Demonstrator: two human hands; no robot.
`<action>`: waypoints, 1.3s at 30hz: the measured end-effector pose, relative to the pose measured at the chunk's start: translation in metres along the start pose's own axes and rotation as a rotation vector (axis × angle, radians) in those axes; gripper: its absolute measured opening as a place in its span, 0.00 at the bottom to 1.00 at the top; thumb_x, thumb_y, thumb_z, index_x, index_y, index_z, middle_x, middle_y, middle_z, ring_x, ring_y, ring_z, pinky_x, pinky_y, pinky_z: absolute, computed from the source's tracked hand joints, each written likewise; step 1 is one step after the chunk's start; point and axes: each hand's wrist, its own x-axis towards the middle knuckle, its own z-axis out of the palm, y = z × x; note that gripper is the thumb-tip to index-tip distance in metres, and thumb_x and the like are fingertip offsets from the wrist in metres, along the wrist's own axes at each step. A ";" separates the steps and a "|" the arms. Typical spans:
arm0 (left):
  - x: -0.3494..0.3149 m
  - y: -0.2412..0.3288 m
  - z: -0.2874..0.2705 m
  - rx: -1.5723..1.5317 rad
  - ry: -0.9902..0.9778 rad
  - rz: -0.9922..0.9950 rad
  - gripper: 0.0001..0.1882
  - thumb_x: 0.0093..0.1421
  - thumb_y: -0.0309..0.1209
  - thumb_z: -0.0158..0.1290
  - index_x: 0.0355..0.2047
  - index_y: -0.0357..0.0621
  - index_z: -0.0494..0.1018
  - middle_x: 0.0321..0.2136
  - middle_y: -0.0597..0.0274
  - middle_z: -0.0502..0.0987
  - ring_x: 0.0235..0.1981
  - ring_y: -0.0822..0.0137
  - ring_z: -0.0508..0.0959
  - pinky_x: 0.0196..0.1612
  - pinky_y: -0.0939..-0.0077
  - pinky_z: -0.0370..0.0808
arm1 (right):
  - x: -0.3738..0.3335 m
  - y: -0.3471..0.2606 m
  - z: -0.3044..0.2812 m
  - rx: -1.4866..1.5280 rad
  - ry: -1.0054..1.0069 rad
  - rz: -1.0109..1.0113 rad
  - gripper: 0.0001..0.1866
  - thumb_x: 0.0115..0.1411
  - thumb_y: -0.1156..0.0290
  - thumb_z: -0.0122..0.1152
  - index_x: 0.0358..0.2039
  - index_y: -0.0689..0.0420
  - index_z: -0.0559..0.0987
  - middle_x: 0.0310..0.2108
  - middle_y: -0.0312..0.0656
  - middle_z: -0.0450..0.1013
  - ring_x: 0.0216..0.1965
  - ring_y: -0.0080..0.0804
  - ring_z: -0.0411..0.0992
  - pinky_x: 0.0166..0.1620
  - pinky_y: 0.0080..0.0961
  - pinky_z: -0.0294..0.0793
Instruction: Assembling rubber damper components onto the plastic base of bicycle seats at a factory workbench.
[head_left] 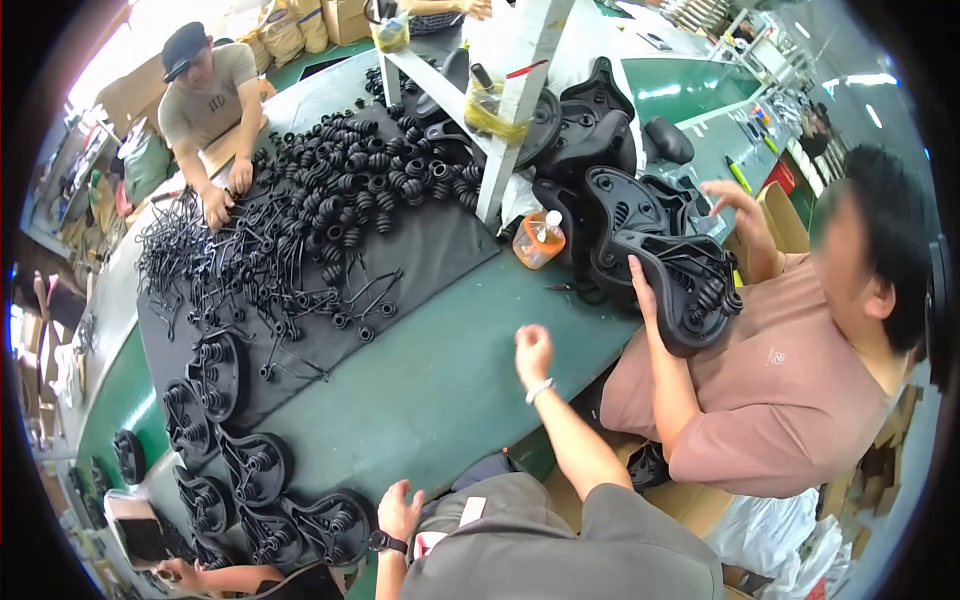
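Two bare hands belong to the worker in the dark grey shirt, and both are at the near side of the green worktable (450,385). Left hand (400,512): fingers partly curled, grip open, wrist fitted with a black wristwatch (388,542). It is positioned just beside the nearest black bicycle saddle (338,525), which lies underside up at the table's near edge, its coil springs exposed. Right hand (534,357): raised above the table surface, fingers folded inward, a white bracelet (540,390) at the wrist; from where I stand I cannot tell whether anything is pinched inside it. Further saddles (258,468) of the same pattern are grouped to the left of the nearest unit, also with springs exposed. Beyond the hands, a black sheet (440,250) covers part of the table and carries a dense pile of black ribbed springs (340,185), with bent metal rods (200,255) heaped at its left side. A co-worker in a dark cap (205,95) has both hands at these rods. To the right, a co-worker in a dusty pink shirt (760,400) supports one spring-fitted saddle (672,315) with one hand, the other hand raised. Stacked saddle shells (625,205) stand beyond that unit, near an orange-and-clear jar (537,242) at the foot of a white upright post (498,175)
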 end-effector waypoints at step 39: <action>0.119 0.111 0.041 -0.727 0.015 -0.327 0.45 0.66 0.48 0.60 0.65 0.19 0.54 0.57 0.34 0.72 0.57 0.51 0.74 0.60 0.63 0.71 | -0.178 -0.085 -0.052 -0.364 -1.058 -0.216 0.26 0.54 0.59 0.74 0.50 0.54 0.77 0.46 0.58 0.66 0.44 0.61 0.73 0.47 0.49 0.77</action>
